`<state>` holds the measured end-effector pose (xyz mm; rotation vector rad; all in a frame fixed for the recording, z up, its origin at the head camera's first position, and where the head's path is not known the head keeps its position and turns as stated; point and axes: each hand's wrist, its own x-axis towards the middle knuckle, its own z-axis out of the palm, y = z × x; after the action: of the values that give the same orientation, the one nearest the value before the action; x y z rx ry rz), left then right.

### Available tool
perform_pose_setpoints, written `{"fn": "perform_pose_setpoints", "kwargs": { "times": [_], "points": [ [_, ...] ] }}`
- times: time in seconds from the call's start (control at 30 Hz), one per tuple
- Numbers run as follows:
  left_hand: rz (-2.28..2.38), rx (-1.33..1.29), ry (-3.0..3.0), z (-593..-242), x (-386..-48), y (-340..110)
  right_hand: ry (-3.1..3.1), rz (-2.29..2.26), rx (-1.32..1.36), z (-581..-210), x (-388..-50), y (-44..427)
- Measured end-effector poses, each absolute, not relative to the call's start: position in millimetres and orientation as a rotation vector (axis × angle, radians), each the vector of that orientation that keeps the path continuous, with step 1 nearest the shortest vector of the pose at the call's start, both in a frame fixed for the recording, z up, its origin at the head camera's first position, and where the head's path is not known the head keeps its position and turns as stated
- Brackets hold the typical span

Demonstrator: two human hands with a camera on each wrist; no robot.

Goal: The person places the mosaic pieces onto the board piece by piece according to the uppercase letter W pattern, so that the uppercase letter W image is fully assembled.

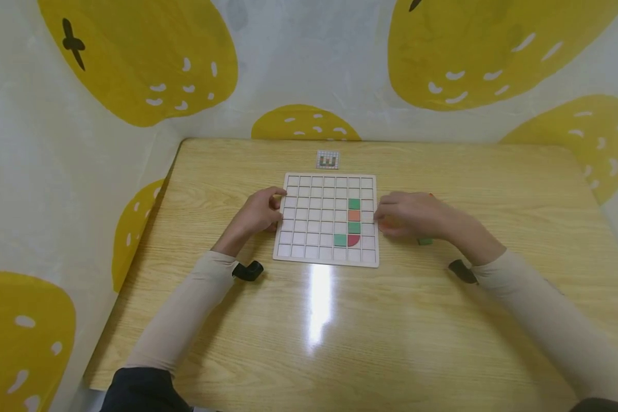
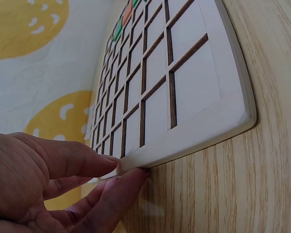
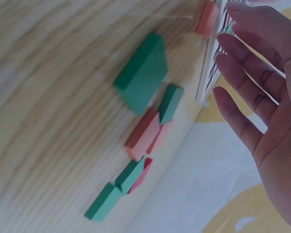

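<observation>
A white gridded board lies on the table, several coloured tiles set in its right-hand columns: green tiles, an orange tile and a red rounded tile. My left hand pinches the board's left edge between thumb and fingers; the left wrist view shows the board's pale rim there. Beside the right edge is my right hand, its fingers loosely extended and no tile seen in them. Near those fingertips an orange tile lies by the board.
Loose tiles lie on the table beneath the right hand, among them a large-looking green one, an orange one and a red one. A small pattern card sits beyond the board. Patterned cloth hangs behind the table.
</observation>
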<state>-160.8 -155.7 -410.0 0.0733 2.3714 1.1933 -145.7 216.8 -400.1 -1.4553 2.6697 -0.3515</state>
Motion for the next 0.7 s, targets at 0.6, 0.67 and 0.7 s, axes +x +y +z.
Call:
{"fn": "perform_pose_setpoints", "kwargs": {
  "times": [0.6,0.67,0.7],
  "points": [
    [1.204,0.069,2.375,-413.2,-162.2,-155.8,2.736,-0.305,-1.375,-409.1,-139.9,229.9],
    [1.207,0.069,2.37,-412.9,-162.4,-155.9,2.739,-0.286,-1.362,-408.2,-139.1,230.1],
    [1.207,0.069,2.369,-412.7,-162.5,-155.9,2.741,-0.28,-1.36,-407.7,-138.8,230.3]
  ]
}}
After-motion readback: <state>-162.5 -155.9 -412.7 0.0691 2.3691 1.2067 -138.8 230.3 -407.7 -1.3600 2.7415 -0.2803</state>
